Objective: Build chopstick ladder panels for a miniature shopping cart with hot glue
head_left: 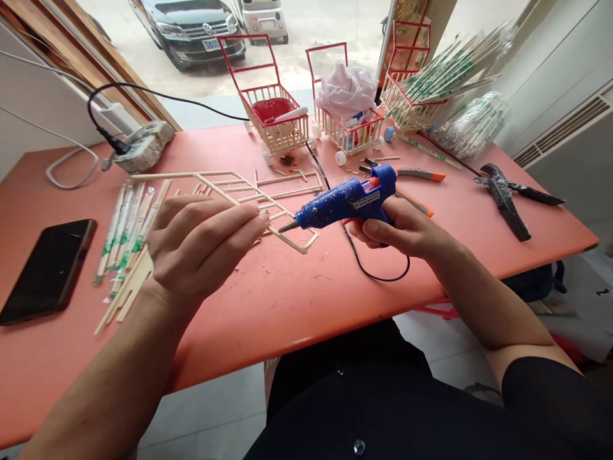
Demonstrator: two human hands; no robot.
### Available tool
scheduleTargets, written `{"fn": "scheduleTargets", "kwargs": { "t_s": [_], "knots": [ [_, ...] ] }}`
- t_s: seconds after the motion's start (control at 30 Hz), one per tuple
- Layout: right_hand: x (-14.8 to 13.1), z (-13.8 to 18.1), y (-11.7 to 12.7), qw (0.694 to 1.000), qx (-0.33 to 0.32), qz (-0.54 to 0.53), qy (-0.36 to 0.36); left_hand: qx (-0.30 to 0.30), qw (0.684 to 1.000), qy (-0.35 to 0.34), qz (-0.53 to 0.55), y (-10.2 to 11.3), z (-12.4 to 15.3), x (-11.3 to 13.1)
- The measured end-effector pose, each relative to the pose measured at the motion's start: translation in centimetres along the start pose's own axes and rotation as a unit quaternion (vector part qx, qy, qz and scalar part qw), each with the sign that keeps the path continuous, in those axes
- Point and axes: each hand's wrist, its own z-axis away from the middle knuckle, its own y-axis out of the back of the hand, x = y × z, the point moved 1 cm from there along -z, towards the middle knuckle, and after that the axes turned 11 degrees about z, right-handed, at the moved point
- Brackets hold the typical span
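My right hand (397, 229) is wrapped around the handle of a blue hot glue gun (342, 203), its nozzle pointing left. The nozzle tip is close to the wooden stick frame (282, 211); whether it touches cannot be made out. My left hand (205, 239) pinches this frame, built of thin pale sticks, above the table; the fingers hide part of it. Behind it on the table lies another stick piece (287, 191). Under my left forearm are loose bare sticks (127, 287) and several wrapped chopsticks (124, 223).
A phone (50, 268) lies at left, near a power strip (138, 144). Small stick carts (278, 128) line the back, one holding a white plastic bag (347, 89). Black pliers (505, 198) and an orange-tipped cutter (421, 174) lie at right. The gun's black cord (383, 278) loops on the pink table (287, 306).
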Motion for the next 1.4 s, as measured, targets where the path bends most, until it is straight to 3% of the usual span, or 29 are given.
{"fn": "scheduleTargets", "kwargs": {
  "t_s": [0.17,0.77,1.4],
  "knots": [
    [-0.1,0.1,0.1,1.0,0.008,0.018,-0.011,0.019,1.0,-0.014,0.006,-0.1,-0.1,-0.1],
    [-0.1,-0.2,-0.1,1.0,0.009,-0.028,0.003,-0.007,1.0,0.008,-0.003,-0.1,-0.4,0.2],
    [-0.1,0.0,0.0,1.0,0.006,-0.008,-0.011,0.006,1.0,0.004,-0.001,-0.1,-1.1,0.6]
  ]
}}
